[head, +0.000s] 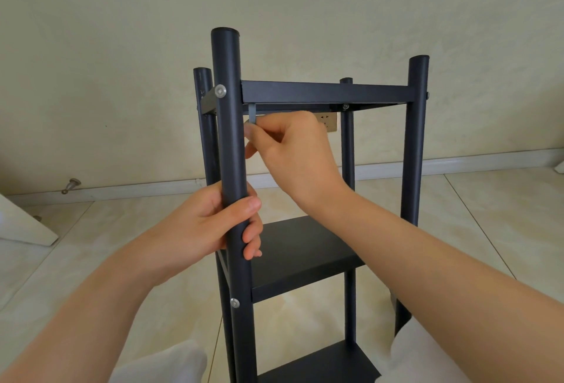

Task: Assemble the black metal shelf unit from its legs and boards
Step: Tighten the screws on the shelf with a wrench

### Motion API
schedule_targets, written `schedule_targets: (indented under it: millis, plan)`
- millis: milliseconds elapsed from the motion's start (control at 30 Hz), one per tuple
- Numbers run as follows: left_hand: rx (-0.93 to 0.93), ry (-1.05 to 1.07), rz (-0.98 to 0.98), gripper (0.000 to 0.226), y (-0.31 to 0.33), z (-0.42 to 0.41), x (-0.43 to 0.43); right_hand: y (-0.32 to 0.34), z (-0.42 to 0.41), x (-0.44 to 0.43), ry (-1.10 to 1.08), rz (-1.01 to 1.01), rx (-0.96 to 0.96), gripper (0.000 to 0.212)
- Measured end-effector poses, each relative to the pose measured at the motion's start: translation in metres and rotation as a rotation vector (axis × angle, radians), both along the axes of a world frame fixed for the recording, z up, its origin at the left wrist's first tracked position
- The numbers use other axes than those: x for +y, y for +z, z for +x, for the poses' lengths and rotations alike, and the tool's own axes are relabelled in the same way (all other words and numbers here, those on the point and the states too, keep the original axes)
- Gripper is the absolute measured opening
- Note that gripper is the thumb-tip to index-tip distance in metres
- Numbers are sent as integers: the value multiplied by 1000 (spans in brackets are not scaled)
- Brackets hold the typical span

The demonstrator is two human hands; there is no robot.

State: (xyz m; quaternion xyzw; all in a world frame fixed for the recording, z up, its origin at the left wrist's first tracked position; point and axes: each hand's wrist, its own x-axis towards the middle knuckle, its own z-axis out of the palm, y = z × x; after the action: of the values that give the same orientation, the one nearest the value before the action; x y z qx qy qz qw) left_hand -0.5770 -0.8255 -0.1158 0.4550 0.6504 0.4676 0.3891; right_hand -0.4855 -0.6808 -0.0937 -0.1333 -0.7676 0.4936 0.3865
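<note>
Cream plaster wall, glossy beige floor tiles; black metal shelf unit stands upright on the tiles, close in front of the person. Left hand is wrapped round the near-left leg below the top board, thumb across the front. Right hand reaches under that board's corner, fingers pinching a small grey L-shaped key just beside the leg. Count: four round matte tube legs, three flat boards, two silver bolt heads on the gripped leg.
</note>
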Motion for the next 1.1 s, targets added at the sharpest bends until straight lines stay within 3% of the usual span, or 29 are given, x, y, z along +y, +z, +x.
schedule_targets:
  millis: [467, 633, 900, 1100]
  plan:
    - [2, -24, -26, 23, 0, 0, -5, -17, -27, -1, -176, 209, 276, 37]
    - [10, -9, -44, 24, 3, 1, -5, -16, -29, -3, -186, 195, 260, 40]
    - [190, 266, 21, 27, -1, 11, 6, -25, -15, 9, -73, 44, -47, 28]
    - [157, 329, 20, 26, -3, 3, 8, -33, 14, 28, -114, 63, -234, 27]
